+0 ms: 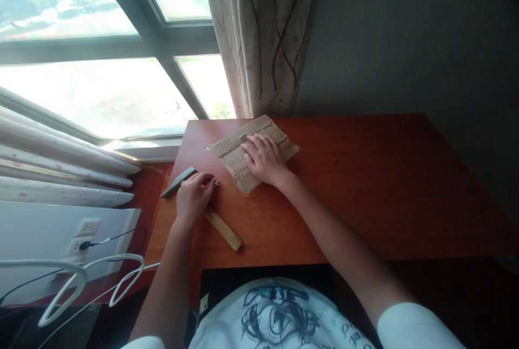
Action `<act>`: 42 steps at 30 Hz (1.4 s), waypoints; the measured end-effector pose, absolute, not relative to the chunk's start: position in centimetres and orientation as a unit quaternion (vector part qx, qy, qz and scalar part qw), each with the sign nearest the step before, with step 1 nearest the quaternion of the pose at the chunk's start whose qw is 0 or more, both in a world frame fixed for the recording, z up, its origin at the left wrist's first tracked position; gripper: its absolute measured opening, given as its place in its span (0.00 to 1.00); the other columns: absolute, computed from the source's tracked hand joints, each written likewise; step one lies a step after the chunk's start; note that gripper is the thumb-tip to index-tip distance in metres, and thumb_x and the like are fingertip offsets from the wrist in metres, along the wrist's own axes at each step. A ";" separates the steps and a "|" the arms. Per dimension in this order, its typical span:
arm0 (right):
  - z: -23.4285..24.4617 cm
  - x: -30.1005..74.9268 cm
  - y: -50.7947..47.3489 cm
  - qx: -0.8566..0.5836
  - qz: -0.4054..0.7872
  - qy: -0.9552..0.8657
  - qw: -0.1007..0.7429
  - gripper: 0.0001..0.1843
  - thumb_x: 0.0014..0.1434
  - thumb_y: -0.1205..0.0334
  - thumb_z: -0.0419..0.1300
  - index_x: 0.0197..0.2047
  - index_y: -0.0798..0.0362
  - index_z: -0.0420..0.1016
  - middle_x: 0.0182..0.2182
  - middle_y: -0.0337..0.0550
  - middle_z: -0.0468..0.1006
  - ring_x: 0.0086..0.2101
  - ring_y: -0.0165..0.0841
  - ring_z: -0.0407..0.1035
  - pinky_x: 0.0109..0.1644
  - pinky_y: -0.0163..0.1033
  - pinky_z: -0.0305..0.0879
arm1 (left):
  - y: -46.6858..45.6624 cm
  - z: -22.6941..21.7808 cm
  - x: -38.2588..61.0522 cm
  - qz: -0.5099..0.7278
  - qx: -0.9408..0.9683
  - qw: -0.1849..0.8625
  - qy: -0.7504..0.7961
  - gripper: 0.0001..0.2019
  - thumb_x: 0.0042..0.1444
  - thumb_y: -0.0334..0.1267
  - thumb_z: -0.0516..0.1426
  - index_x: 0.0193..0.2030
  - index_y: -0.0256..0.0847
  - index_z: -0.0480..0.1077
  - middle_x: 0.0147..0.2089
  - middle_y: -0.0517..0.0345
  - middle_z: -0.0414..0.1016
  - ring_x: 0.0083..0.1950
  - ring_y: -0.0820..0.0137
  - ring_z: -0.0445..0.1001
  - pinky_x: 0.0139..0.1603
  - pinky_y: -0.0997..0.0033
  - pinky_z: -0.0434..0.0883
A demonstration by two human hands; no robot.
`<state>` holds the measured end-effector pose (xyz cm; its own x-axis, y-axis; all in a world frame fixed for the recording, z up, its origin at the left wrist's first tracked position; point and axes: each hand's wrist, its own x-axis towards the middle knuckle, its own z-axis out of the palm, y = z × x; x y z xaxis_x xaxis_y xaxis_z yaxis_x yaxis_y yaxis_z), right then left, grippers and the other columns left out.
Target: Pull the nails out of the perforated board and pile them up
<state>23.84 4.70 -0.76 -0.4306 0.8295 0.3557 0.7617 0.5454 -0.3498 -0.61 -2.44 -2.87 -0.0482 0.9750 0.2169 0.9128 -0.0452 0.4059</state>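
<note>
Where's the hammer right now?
In the head view, the hammer lies on the left of the desk, under the left hand, beside the cardboard.

Right of the cardboard (231, 155) the desk (385, 186) lies open; the hammer (224, 231) crowds its left edge.

The table (365, 186) is smooth glossy wood, the perforated sheet (233, 154) matt brown cardboard, the hammer (203, 208) dull metal with a pale wooden handle.

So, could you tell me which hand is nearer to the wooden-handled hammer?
Left. The left hand rests on the wooden-handled hammer; the right hand lies flat on the brown perforated cardboard sheet, apart from it.
</note>
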 end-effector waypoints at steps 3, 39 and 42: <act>-0.7 23.9 4.7 -0.471 0.070 -0.843 0.250 0.21 0.69 0.59 0.50 0.60 0.53 0.74 0.65 0.51 0.68 0.65 0.45 0.56 0.72 0.54 0.47 | -2.3 -3.0 -0.9 0.238 0.680 0.067 0.690 0.10 0.61 0.44 0.57 0.38 0.43 0.77 0.34 0.58 0.80 0.32 0.67 0.77 0.35 0.69 0.67; -0.7 23.7 4.7 -0.477 0.068 -0.842 0.244 0.21 0.69 0.58 0.50 0.61 0.50 0.73 0.65 0.50 0.67 0.66 0.45 0.55 0.72 0.55 0.47 | 8.1 3.3 7.8 0.418 0.694 0.030 0.585 0.06 0.62 0.35 0.57 0.37 0.40 0.76 0.39 0.54 0.75 0.37 0.69 0.73 0.40 0.68 0.69; -0.7 23.7 4.7 -0.477 0.068 -0.841 0.247 0.21 0.69 0.58 0.50 0.60 0.51 0.73 0.65 0.50 0.68 0.66 0.45 0.55 0.72 0.54 0.47 | 8.0 5.2 7.5 0.482 0.663 0.034 0.572 0.06 0.63 0.36 0.56 0.39 0.40 0.74 0.40 0.55 0.76 0.38 0.71 0.74 0.38 0.71 0.70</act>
<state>23.68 4.66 -0.72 -0.4228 0.8359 0.3498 0.7690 0.5352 -0.3494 7.54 8.05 5.17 -0.1187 0.7906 0.6007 0.7252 -0.3442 0.5963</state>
